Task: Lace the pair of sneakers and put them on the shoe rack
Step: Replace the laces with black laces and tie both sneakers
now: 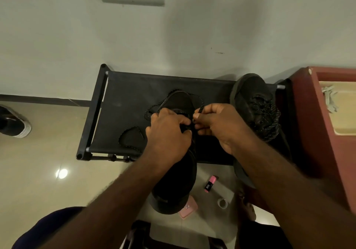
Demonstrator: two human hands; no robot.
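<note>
A black sneaker (179, 102) lies lengthwise across the front edge of the black shoe rack (123, 94), its near end hanging over the floor. My left hand (167, 133) grips the sneaker's upper and part of the lace around the eyelets. My right hand (217, 123) pinches the end of the black speckled lace (200, 102) just above the eyelets. Loose loops of that lace lie on the rack to the left and behind the shoe. The second sneaker (254, 102), laced, rests on the rack's right end.
A red cabinet (316, 125) with a pale tray stands right of the rack. A pink lipstick-like tube (211, 183), a pink box (188, 208) and a tape roll (222, 203) lie on the tiled floor. Another shoe (15, 123) sits far left.
</note>
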